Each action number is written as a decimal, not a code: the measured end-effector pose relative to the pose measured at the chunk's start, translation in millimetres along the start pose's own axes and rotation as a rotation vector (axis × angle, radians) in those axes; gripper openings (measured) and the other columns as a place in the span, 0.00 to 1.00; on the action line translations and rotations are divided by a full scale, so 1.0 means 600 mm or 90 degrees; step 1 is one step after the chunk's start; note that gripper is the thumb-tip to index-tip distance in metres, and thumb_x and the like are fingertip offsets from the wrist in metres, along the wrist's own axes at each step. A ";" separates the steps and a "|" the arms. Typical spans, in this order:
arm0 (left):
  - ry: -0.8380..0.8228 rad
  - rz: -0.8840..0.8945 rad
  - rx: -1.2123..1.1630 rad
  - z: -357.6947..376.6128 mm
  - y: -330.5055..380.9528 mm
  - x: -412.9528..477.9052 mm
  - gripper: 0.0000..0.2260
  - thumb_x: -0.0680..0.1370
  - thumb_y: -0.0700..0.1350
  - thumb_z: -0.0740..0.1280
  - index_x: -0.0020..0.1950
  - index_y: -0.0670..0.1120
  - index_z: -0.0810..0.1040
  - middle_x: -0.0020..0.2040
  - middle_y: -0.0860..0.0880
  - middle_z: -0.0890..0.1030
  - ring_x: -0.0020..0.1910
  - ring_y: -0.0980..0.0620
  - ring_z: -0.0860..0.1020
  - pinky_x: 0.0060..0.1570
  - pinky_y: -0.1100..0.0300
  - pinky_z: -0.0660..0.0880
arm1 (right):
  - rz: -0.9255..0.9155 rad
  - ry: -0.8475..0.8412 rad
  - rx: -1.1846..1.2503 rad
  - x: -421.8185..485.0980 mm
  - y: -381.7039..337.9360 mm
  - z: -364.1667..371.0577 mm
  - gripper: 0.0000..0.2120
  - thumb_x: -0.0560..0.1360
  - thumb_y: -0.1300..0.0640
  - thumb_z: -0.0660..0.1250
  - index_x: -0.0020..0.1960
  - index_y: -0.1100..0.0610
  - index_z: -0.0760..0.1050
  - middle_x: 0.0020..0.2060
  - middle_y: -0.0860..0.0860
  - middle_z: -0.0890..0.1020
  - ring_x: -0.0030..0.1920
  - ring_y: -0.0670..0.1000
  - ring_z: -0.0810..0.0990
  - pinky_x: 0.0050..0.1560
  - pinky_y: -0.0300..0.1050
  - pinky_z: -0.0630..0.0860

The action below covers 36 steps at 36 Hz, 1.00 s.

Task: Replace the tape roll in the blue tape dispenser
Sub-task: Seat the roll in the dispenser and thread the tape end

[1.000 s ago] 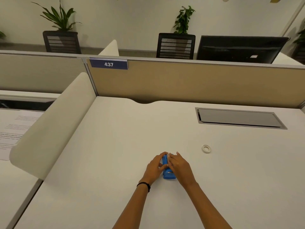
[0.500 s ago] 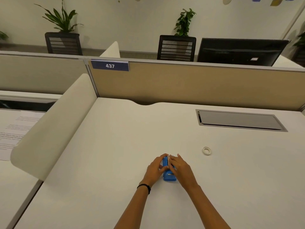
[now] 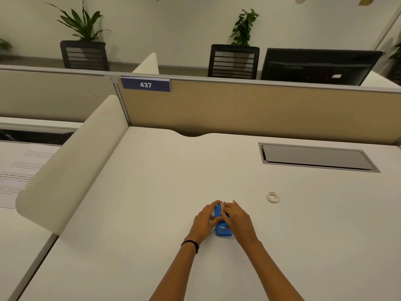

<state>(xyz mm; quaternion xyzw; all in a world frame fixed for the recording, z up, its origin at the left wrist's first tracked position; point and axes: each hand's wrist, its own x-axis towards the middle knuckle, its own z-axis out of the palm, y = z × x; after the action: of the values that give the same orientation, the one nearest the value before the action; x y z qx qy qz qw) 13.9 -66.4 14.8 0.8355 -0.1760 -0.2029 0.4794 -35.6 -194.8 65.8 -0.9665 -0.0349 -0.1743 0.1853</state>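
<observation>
Two hands are closed around the blue tape dispenser (image 3: 223, 230) on the desk (image 3: 152, 192): the left hand (image 3: 204, 222) grips its left side, the right hand (image 3: 237, 220) its right. What the dispenser contains is hidden by fingers. A tape roll (image 3: 272, 196) lies flat, well right of the right hand.

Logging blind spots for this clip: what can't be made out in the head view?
- Blue tape dispenser: far half covered by the left hand and right hand; whether a roll sits inside is hidden.
- White ring on the desk: too small to tell a full roll from an empty core.
</observation>
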 end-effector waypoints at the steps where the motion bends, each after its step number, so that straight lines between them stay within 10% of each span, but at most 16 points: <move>1: -0.001 0.000 0.000 0.000 0.000 0.000 0.22 0.77 0.52 0.63 0.71 0.53 0.63 0.66 0.50 0.72 0.51 0.51 0.79 0.56 0.59 0.75 | -0.005 -0.011 -0.008 0.000 -0.001 -0.004 0.12 0.73 0.54 0.66 0.37 0.60 0.81 0.34 0.53 0.86 0.31 0.48 0.84 0.43 0.48 0.82; 7: 0.000 0.000 0.006 0.001 -0.001 0.001 0.22 0.78 0.51 0.62 0.71 0.53 0.62 0.66 0.49 0.72 0.50 0.52 0.78 0.55 0.59 0.75 | -0.033 -0.013 -0.025 -0.002 -0.002 -0.002 0.17 0.51 0.60 0.83 0.36 0.60 0.80 0.33 0.52 0.85 0.30 0.47 0.83 0.37 0.45 0.82; 18: 0.004 -0.002 -0.002 0.002 -0.005 0.003 0.22 0.77 0.53 0.63 0.70 0.55 0.63 0.66 0.51 0.72 0.48 0.54 0.78 0.53 0.61 0.75 | -0.019 -0.039 0.034 -0.010 0.000 0.006 0.18 0.57 0.60 0.80 0.44 0.64 0.80 0.38 0.58 0.85 0.35 0.54 0.85 0.40 0.48 0.83; 23: 0.004 -0.003 0.001 0.002 -0.006 0.004 0.22 0.77 0.53 0.64 0.70 0.55 0.63 0.66 0.51 0.72 0.49 0.52 0.78 0.52 0.63 0.74 | -0.001 -0.049 0.071 -0.009 -0.012 -0.005 0.25 0.73 0.44 0.58 0.45 0.66 0.80 0.37 0.59 0.85 0.34 0.55 0.84 0.37 0.45 0.83; 36: 0.006 0.000 -0.001 0.002 -0.004 0.002 0.23 0.76 0.54 0.64 0.70 0.56 0.63 0.66 0.51 0.72 0.49 0.52 0.79 0.55 0.60 0.75 | 0.014 -0.036 0.053 -0.015 -0.005 0.006 0.17 0.60 0.60 0.78 0.45 0.65 0.80 0.37 0.58 0.85 0.33 0.54 0.84 0.35 0.45 0.83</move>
<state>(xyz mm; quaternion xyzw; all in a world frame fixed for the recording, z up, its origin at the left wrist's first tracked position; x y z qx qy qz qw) 14.5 -66.3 12.0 0.8361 -0.1734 -0.1993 0.4808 -43.4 -190.9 60.4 -0.9628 -0.0371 -0.1430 0.2263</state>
